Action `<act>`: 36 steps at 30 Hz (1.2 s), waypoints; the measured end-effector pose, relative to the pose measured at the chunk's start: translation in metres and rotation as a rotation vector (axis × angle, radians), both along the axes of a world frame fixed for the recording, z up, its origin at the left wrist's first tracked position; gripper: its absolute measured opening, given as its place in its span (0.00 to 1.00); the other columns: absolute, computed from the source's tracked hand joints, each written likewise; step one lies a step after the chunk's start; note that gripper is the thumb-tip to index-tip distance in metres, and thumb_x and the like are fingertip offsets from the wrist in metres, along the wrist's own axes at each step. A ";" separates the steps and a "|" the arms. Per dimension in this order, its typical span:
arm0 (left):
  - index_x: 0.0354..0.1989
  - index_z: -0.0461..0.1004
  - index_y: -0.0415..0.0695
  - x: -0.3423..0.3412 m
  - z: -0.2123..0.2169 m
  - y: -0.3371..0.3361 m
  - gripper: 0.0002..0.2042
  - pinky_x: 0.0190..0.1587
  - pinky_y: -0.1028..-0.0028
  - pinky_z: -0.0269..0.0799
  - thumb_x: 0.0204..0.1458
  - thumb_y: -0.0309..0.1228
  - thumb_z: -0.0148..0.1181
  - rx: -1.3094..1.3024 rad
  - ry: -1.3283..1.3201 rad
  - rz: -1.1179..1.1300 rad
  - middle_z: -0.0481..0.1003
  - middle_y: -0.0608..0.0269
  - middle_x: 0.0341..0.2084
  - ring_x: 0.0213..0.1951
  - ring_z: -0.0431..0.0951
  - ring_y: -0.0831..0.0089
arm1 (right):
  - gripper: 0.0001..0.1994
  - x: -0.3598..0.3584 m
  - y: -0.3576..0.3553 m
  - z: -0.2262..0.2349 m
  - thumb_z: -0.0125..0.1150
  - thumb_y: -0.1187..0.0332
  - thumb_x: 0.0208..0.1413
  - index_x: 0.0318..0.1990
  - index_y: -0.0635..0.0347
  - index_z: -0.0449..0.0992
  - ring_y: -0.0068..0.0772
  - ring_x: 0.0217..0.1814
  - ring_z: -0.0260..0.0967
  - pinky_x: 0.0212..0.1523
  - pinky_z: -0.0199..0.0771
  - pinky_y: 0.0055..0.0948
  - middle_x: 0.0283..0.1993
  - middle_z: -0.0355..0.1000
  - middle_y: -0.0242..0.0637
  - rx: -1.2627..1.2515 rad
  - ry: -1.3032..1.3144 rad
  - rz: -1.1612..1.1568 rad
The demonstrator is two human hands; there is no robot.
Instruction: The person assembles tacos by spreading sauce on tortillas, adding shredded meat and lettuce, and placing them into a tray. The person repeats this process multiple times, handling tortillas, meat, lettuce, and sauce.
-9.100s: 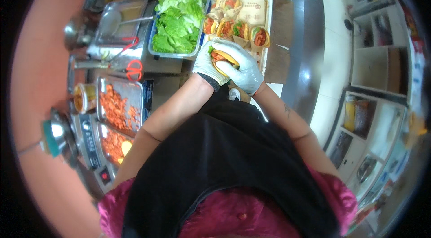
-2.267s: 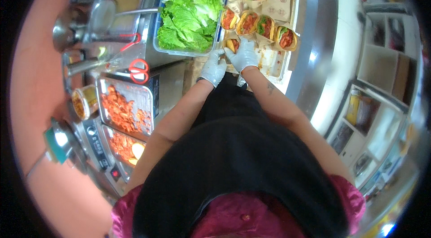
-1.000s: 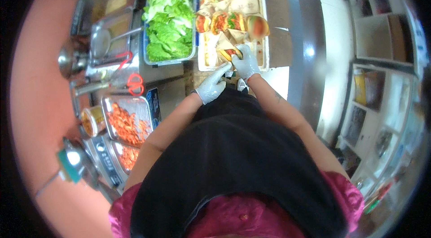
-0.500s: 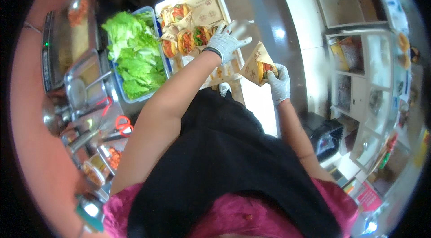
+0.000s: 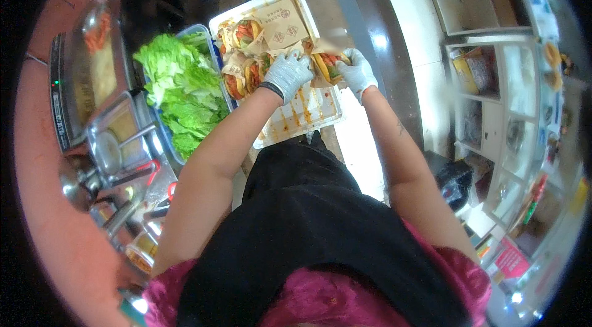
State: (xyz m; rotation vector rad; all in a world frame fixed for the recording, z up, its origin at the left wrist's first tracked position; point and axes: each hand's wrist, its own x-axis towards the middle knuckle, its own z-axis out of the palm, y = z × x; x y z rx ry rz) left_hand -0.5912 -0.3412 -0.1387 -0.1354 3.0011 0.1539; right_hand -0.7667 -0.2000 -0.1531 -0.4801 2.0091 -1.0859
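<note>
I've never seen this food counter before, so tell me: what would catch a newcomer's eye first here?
The two gloved hands at top centre: the right hand holds a paper-wrapped sandwich, and the left hand rests over the white tray of wrapped sandwiches. Left of the tray, a tub of bright green lettuce stands out.

A tray (image 5: 320, 118) lies at twelve o'clock, with wrapped sandwiches (image 5: 242, 74) on it. A lettuce tub (image 5: 180, 89) sits at its nine o'clock.
</note>
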 end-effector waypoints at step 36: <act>0.52 0.74 0.43 0.313 0.105 0.288 0.16 0.61 0.64 0.68 0.53 0.24 0.64 0.104 0.776 1.462 0.71 0.50 0.54 0.57 0.72 0.54 | 0.17 -0.018 -0.028 -0.069 0.59 0.64 0.57 0.50 0.67 0.76 0.41 0.44 0.76 0.47 0.76 0.38 0.43 0.78 0.47 -0.061 0.651 0.489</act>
